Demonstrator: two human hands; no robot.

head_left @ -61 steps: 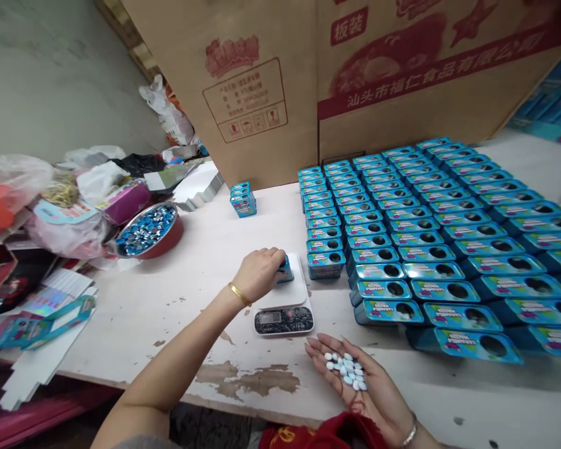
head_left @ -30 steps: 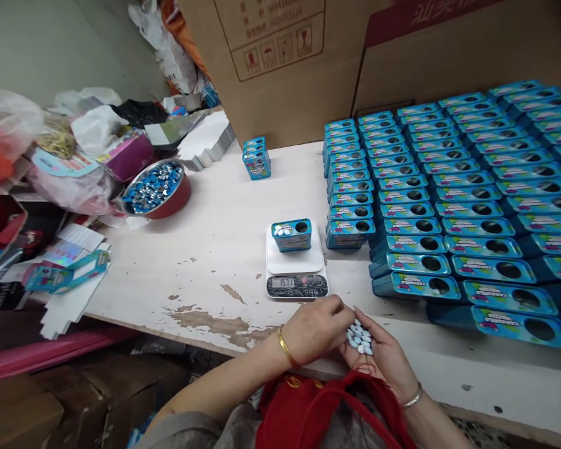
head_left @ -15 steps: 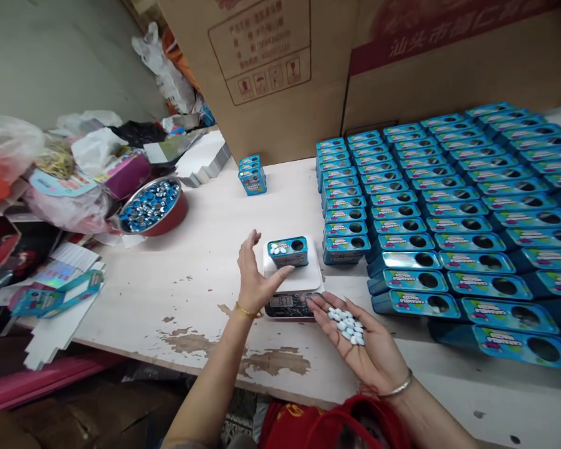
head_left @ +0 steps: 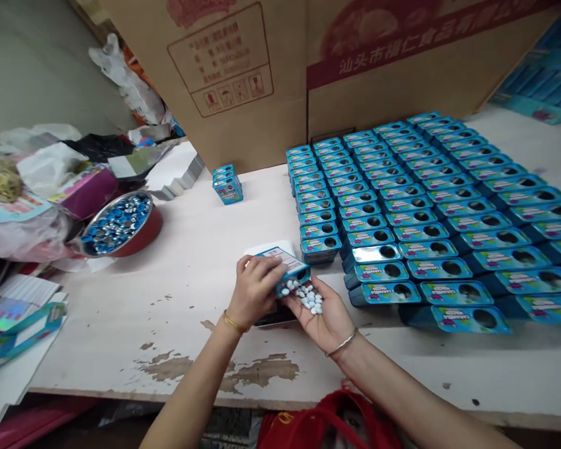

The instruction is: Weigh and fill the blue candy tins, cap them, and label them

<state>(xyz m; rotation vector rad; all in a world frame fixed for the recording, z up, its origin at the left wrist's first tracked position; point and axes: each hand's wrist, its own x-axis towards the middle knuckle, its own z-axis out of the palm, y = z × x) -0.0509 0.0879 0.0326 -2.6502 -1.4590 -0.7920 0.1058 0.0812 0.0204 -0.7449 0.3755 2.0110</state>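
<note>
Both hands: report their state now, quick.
Left hand: closed on a tilted blue container.
Right hand: open, palm up, cupping small white pieces.

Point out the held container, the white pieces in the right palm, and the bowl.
Held container (head_left: 293, 265), head view: printed face.
White pieces (head_left: 311, 297), head view: the heap's middle.
Bowl (head_left: 147, 234), head view: red outer wall.

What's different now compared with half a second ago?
The left hand, open beside the blue tin before, now grips it. The tin has been lifted off the scale and tipped toward the right hand, which still cups white pieces. The red bowl and rows of tins stayed put.
</note>
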